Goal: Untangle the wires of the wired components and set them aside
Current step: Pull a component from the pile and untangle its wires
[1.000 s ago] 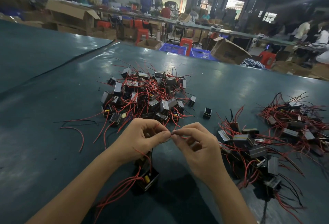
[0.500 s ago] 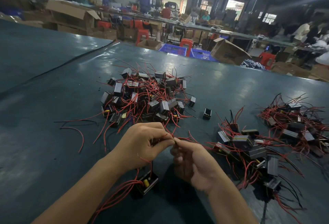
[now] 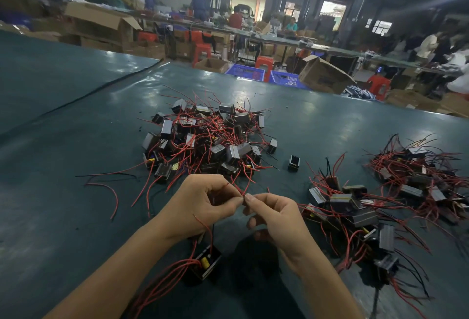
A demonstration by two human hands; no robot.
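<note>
My left hand point(image 3: 203, 202) and my right hand point(image 3: 274, 214) meet fingertip to fingertip above the green table point(image 3: 63, 217), both pinching thin red wires point(image 3: 238, 186). Those wires run down past my left wrist to a small black component with a yellow part point(image 3: 205, 263) lying below my left hand. A tangled pile of black components with red wires point(image 3: 205, 138) lies just beyond my hands. Two more heaps of wired components sit to the right, one near point(image 3: 355, 214) and one farther right point(image 3: 421, 174).
A single black component point(image 3: 294, 163) lies alone between the piles. Loose red and black wires point(image 3: 111, 186) trail on the left of the table. Beyond the far table edge stand cardboard boxes point(image 3: 324, 75), blue crates point(image 3: 246, 71), red stools and several people at benches.
My hands rose slightly and my right hand turned, fingertips again meeting my left's on the red wires. The component below my left hand stayed on the table.
</note>
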